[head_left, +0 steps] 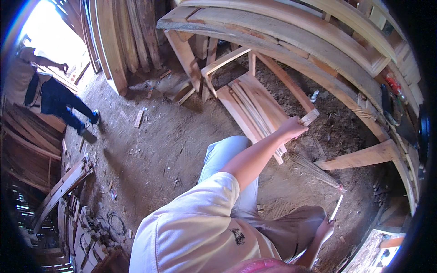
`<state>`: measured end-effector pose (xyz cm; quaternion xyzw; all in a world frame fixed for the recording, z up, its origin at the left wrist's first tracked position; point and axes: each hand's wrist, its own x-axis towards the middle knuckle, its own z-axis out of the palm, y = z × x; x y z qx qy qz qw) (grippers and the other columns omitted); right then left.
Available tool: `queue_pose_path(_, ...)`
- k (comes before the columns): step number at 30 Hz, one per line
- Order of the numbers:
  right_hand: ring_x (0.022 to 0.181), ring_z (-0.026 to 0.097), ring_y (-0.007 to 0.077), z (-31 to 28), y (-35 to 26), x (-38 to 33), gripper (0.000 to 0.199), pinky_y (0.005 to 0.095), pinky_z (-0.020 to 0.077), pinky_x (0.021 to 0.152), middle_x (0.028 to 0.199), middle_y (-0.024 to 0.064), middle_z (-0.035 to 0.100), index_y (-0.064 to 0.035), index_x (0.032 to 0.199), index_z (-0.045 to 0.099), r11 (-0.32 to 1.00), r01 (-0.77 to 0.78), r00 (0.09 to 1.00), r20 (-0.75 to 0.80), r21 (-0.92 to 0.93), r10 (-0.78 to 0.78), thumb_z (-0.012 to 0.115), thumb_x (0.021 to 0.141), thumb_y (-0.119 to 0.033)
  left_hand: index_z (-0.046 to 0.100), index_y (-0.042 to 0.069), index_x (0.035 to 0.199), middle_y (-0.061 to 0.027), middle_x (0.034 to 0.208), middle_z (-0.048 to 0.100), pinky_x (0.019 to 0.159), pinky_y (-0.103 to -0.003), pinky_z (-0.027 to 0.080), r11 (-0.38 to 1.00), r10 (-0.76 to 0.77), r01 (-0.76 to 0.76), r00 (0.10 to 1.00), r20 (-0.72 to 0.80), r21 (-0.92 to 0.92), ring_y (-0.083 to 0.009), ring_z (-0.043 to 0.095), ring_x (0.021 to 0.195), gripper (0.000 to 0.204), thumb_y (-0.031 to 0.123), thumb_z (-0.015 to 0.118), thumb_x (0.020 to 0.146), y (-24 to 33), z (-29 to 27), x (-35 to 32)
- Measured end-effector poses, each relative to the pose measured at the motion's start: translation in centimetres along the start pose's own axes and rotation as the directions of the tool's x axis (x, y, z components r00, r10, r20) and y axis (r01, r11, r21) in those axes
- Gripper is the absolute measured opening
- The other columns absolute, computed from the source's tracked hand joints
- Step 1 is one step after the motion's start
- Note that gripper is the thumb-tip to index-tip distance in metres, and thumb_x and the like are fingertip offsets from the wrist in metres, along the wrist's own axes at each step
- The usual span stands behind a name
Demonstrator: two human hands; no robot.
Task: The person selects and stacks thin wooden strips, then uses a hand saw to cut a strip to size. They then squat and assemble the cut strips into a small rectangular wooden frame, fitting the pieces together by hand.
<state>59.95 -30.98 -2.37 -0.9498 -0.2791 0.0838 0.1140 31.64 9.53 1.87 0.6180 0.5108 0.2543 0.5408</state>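
Note:
My left hand (295,128) reaches out over the dirt floor, its fingers closed around the near end of a small wooden frame (284,79). The frame rests low beside the workbench and has pale squared rails. A flat board (265,96) lies within it, with several narrow wooden strips (248,107) along its top. Lower right, beside my bent knee, my right hand (324,229) grips a thin pale stick (336,207) that points up and away. Just beyond the stick's tip lies a bundle of thin twigs (314,169), like a stick broom, tied at its near end.
A long wooden workbench (273,43) curves across the top and right, with hand tools (391,102) on it. Planks (123,41) lean at the back. Another person (54,91) stands far left. Scrap wood (91,245) and a cable (109,223) lie lower left.

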Motion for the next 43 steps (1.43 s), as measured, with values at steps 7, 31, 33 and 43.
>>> queue_pose_path(7, 0.101, 0.068, 0.0460, 0.1, -1.8, 0.0, 0.043, 0.0530, 0.0533, 0.088, 0.109, 0.0284, 0.070, 0.0043, 0.117, 0.066, 0.999, 0.030, 0.998, -0.064, 0.022, -0.028, 0.060, 0.096, -0.033, 0.061, -0.009, 0.117, -0.0176, 0.094, 0.072, 0.079, -0.042, 0.054, 0.969, 0.125, -0.104, 0.989, -0.078, 0.226, -0.0293, 0.071, 0.088, 0.063, 0.041, 0.080, 0.083, -4.4, 0.0, 2.5)
queue_pose_path(31, 0.077, 0.069, 0.0437, -1.7, -2.1, -0.8, 0.034, 0.0515, 0.0524, 0.074, 0.080, 0.0243, 0.068, 0.0001, 0.084, 0.063, 0.997, -0.038, 0.996, -0.082, 0.068, 0.044, 0.066, 0.091, -0.033, 0.069, -0.001, 0.094, -0.0101, 0.080, 0.071, 0.068, -0.030, 0.050, 0.954, 0.050, -0.029, 0.997, 0.064, -0.297, -0.0178, 0.066, 0.068, 0.026, 0.013, 0.084, 0.079, -0.5, 1.2, 5.8)
queue_pose_path(33, 0.073, 0.067, 0.0440, -1.9, -1.0, -1.4, 0.034, 0.0513, 0.0516, 0.071, 0.076, 0.0240, 0.067, 0.0005, 0.083, 0.061, 0.996, -0.069, 0.989, -0.126, 0.062, 0.077, 0.067, 0.090, -0.032, 0.068, -0.002, 0.097, -0.0102, 0.084, 0.072, 0.068, -0.030, 0.051, 0.943, 0.038, -0.001, 0.994, 0.106, -0.334, -0.0181, 0.067, 0.070, 0.028, 0.014, 0.083, 0.080, -0.1, 1.9, 6.4)
queue_pose_path(43, 0.074, 0.068, 0.0435, -3.3, -1.5, -2.7, 0.031, 0.0514, 0.0514, 0.069, 0.080, 0.0238, 0.070, 0.0015, 0.089, 0.065, 0.984, -0.137, 0.983, -0.106, 0.114, 0.150, 0.071, 0.090, -0.029, 0.036, -0.012, 0.148, -0.0229, 0.129, 0.061, 0.096, -0.033, 0.044, 0.859, 0.017, 0.094, 0.977, 0.212, -0.503, -0.0257, 0.066, 0.104, 0.090, 0.028, 0.082, 0.082, 0.0, 0.1, 5.7)
